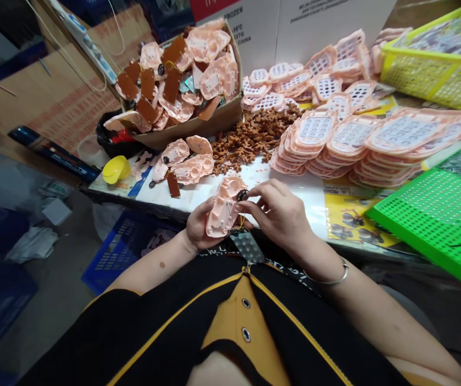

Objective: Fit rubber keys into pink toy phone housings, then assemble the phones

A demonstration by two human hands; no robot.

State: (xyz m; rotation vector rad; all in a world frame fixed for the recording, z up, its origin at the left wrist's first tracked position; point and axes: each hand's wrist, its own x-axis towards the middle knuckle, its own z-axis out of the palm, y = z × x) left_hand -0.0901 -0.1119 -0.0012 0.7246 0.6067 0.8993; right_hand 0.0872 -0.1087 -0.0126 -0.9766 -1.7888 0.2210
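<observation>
A pink plastic shell (pixel 222 213) is held in my left hand (pixel 198 225), its hollow inner side facing up. My right hand (pixel 280 212) pinches a small round black part (pixel 242 195) between thumb and fingertips, at the right edge of the shell. Thin wires run from the shell to a dark circuit board (pixel 247 244) that hangs below it, over the table's front edge. Just beyond the hands, several pink shells (pixel 192 167) with a brown board (pixel 173 184) lie on the white tabletop (pixel 149 199).
A cardboard box (pixel 198 128) full of shells stands at back left. Brown small parts (pixel 250 136) are heaped mid-table. Stacked pink panels (pixel 302 142), a green tray (pixel 427 214) and a yellow basket (pixel 427 75) are at right. A yellow cup (pixel 116 170) sits left.
</observation>
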